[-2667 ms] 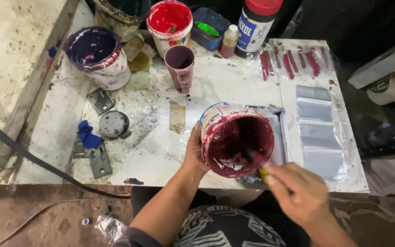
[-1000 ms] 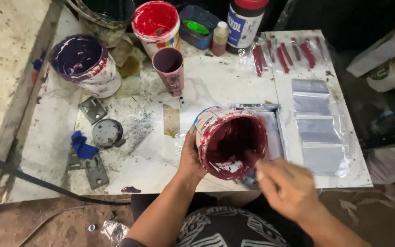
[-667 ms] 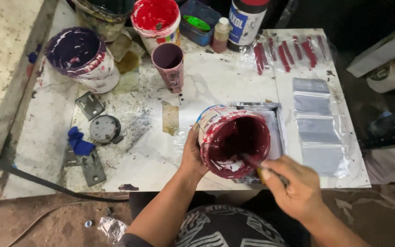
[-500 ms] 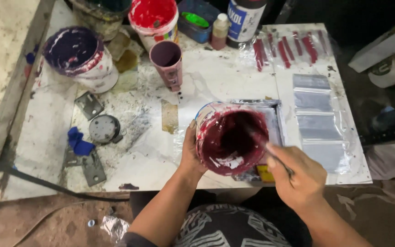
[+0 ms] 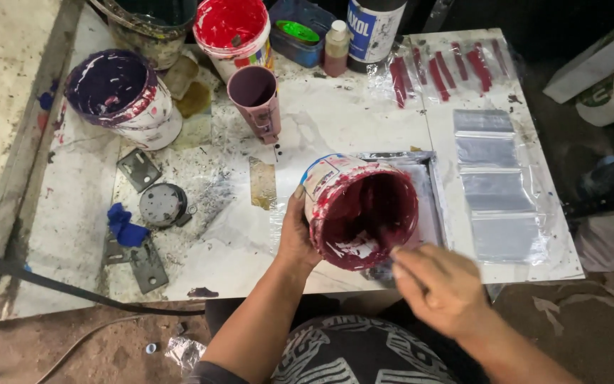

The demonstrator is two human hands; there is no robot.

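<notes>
Head view looks down on a paint-stained white surface (image 5: 335, 128) where the person's left hand (image 5: 298, 235) wraps around the near-left side of a tub of dark red paint (image 5: 360, 210), thumb up along its wall. The tub is tilted with its mouth toward the person, a tilt that seems meant to let the thick paint gather at the lower lip and to open the inside to the other hand. The right hand (image 5: 435, 288) sits just below the tub's lower rim, fingers bunched narrow as if pinching a thin tool; it is blurred, and whether it actually holds one cannot be told. Behind the tub, touching it or nearly so, lies a shallow grey metal tray (image 5: 428, 192), perhaps placed there to catch drips. Right of the tub, a row of clear plastic pouches (image 5: 495, 185) lies flat, and beyond the tub to the upper right a strip of dark red streaks (image 5: 442, 67) marks a plastic sheet. Well beyond the tub to the left stand a small maroon cup (image 5: 256, 99), a bright red paint tub (image 5: 232, 28) and a purple-smeared tub (image 5: 122, 96), all upright and kept out of the working space. Left of the tub rest a round grey metal part (image 5: 161, 205) and a crumpled blue rag (image 5: 124, 224).
</notes>
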